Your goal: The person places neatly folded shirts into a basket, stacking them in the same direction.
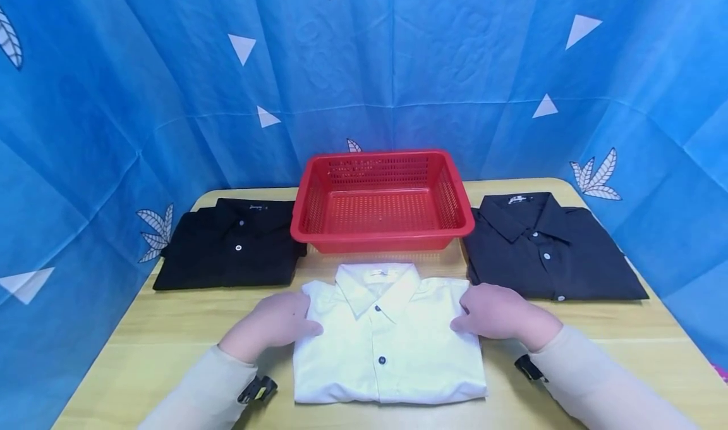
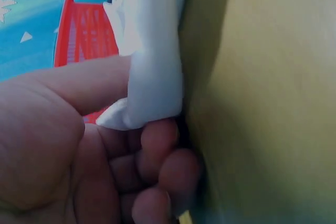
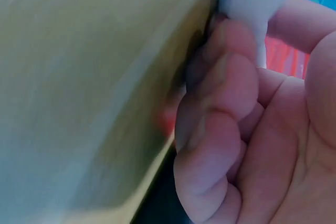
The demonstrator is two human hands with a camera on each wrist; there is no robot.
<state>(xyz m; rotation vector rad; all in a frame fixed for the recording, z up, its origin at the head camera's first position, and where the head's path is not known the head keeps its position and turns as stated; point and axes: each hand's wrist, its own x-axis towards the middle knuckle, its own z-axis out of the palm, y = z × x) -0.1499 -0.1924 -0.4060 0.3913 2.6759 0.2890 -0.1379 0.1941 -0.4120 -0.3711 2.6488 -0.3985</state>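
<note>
A folded white shirt lies on the table, collar toward the red basket, its dark buttons facing up. At its left side my left hand grips the edge, thumb on top. The left wrist view shows the thumb on one face of the white cloth and curled fingers at its lower edge. My right hand pinches the opposite side, thumb over the cloth. In the right wrist view, its curled fingers sit against the shirt's edge, close to the tabletop.
Left of the basket lies a folded black shirt; to its right is a folded dark navy shirt. The basket stands at the back of the wooden table. A blue curtain hangs behind and along both sides.
</note>
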